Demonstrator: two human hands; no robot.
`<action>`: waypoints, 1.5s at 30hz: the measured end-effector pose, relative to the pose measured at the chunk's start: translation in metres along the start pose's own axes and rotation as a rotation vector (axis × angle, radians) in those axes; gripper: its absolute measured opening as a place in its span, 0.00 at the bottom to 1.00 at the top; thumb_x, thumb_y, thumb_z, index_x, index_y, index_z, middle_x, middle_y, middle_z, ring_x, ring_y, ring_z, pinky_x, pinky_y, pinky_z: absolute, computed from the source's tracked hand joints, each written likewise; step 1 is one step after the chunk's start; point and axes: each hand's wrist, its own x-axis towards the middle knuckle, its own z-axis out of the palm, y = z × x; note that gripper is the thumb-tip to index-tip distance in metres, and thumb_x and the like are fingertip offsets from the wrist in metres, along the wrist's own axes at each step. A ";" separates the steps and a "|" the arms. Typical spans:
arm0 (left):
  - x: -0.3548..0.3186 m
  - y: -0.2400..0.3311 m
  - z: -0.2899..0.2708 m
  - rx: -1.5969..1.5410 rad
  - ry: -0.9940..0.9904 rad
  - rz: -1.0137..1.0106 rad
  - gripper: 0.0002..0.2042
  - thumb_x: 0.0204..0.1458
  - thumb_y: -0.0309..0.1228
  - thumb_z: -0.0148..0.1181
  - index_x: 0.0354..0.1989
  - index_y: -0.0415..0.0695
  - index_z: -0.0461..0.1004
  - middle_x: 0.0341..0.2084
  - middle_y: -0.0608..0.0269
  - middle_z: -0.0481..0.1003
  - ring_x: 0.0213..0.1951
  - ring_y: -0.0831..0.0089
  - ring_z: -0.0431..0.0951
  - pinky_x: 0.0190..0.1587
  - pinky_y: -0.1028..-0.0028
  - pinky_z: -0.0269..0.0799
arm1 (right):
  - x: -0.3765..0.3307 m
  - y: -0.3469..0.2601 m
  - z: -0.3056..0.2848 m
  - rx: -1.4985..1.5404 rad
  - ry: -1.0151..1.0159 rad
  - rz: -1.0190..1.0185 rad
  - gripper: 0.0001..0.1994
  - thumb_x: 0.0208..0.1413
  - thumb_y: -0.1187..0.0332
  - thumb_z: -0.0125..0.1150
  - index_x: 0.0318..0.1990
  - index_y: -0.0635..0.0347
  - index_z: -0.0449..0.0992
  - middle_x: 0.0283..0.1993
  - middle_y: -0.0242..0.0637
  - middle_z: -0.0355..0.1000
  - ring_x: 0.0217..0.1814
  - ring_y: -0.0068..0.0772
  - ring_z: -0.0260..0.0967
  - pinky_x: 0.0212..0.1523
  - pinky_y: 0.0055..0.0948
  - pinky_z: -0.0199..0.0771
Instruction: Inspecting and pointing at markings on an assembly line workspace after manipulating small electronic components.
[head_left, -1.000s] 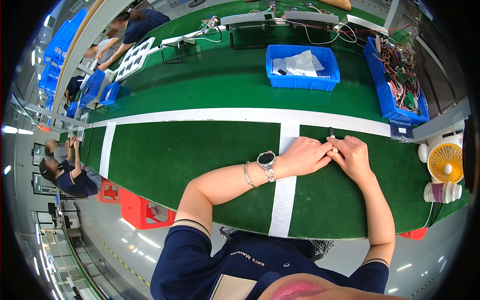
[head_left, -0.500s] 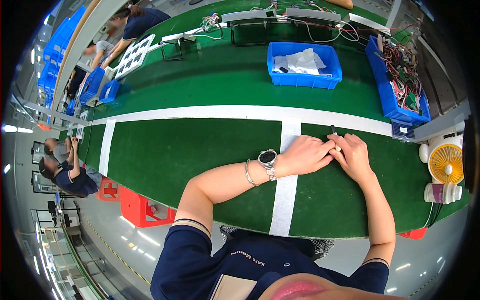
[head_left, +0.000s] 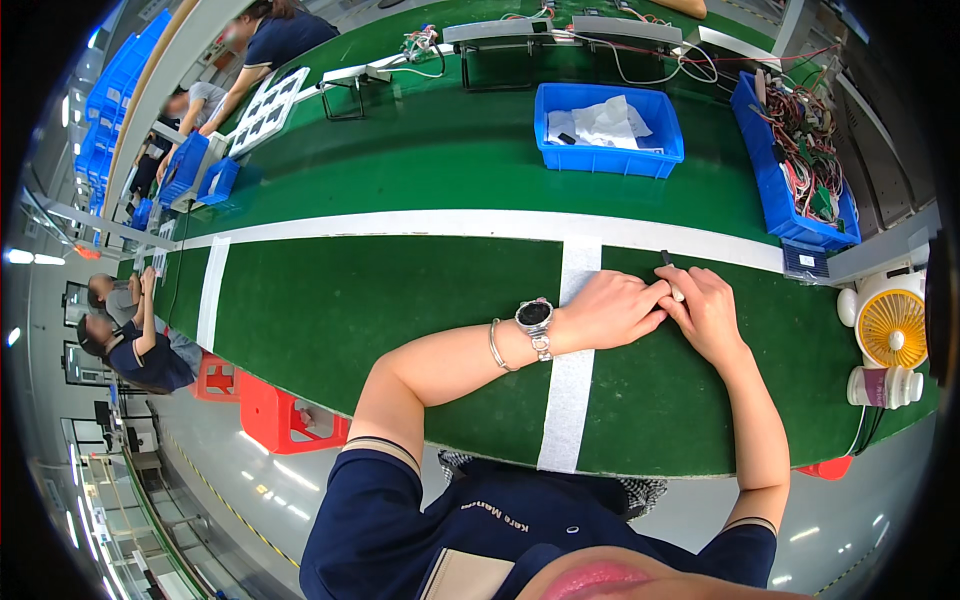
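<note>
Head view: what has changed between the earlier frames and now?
The small white piece at the right hand shows slightly more. At upper left, a co-worker in a dark shirt has shifted up the picture. Nothing was visibly picked up or let go: the left hand stays against the right. The fan stays put.

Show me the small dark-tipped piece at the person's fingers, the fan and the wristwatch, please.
Small dark-tipped piece (head_left: 666,258): head view, on its dark end.
Fan (head_left: 893,328): head view, on its yellow front.
Wristwatch (head_left: 534,314): head view, on its dark face.
</note>
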 end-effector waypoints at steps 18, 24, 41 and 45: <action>0.001 0.001 -0.002 -0.010 -0.033 -0.035 0.13 0.60 0.38 0.60 0.44 0.43 0.69 0.24 0.54 0.78 0.28 0.54 0.81 0.30 0.56 0.73 | 0.001 0.000 0.001 -0.005 0.023 0.029 0.16 0.58 0.62 0.67 0.51 0.57 0.78 0.25 0.38 0.70 0.27 0.42 0.68 0.30 0.41 0.69; 0.000 0.000 -0.001 -0.007 -0.004 0.005 0.14 0.60 0.39 0.60 0.44 0.42 0.69 0.23 0.54 0.78 0.28 0.53 0.80 0.29 0.56 0.73 | 0.000 0.001 0.000 -0.017 0.028 0.026 0.14 0.57 0.62 0.68 0.47 0.58 0.80 0.27 0.38 0.74 0.27 0.41 0.69 0.30 0.40 0.69; 0.001 0.002 -0.001 -0.026 0.024 -0.010 0.11 0.61 0.38 0.59 0.41 0.44 0.71 0.21 0.58 0.77 0.26 0.55 0.79 0.28 0.57 0.72 | 0.006 -0.010 -0.005 -0.029 0.104 0.017 0.07 0.53 0.71 0.67 0.39 0.60 0.80 0.28 0.37 0.74 0.30 0.40 0.70 0.31 0.39 0.71; 0.001 0.002 -0.005 -0.069 0.005 0.013 0.08 0.60 0.37 0.60 0.40 0.47 0.72 0.19 0.60 0.76 0.26 0.57 0.80 0.28 0.58 0.72 | 0.003 -0.007 -0.003 -0.037 0.176 0.141 0.08 0.54 0.76 0.63 0.42 0.61 0.79 0.30 0.40 0.74 0.30 0.43 0.71 0.32 0.40 0.72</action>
